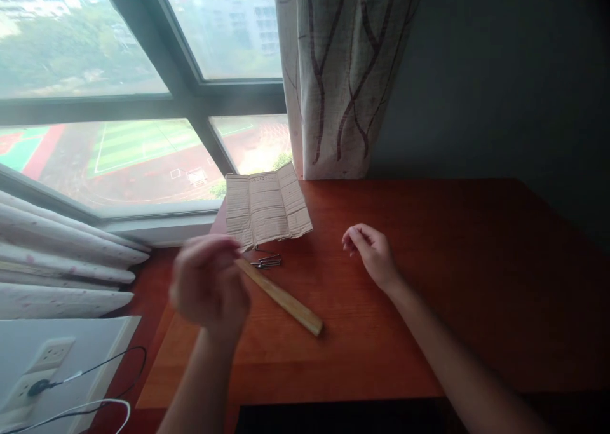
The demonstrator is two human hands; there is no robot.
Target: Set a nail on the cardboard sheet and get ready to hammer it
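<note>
My left hand (210, 288) is raised over the left part of the table, its fingers bent and smeared by motion. Whether it holds anything is not clear. A flat wooden stick (286, 300) lies slantwise on the tabletop, its far end partly behind that hand. Several thin metal pieces, like bent pins (267, 262), lie close to the stick's far end. Beyond them rests a creased, unfolded piece of cardboard (267, 205). To the right, my right hand (374, 253) hovers with curled fingers and the thumb against them; nothing shows in it.
The reddish wooden table (476, 281) reaches to a dark wall. A patterned curtain (343, 91) hangs at its back edge, beside a large window (185, 97). At lower left are a wall socket (52, 352) with a plug and cables, and another curtain (61, 256).
</note>
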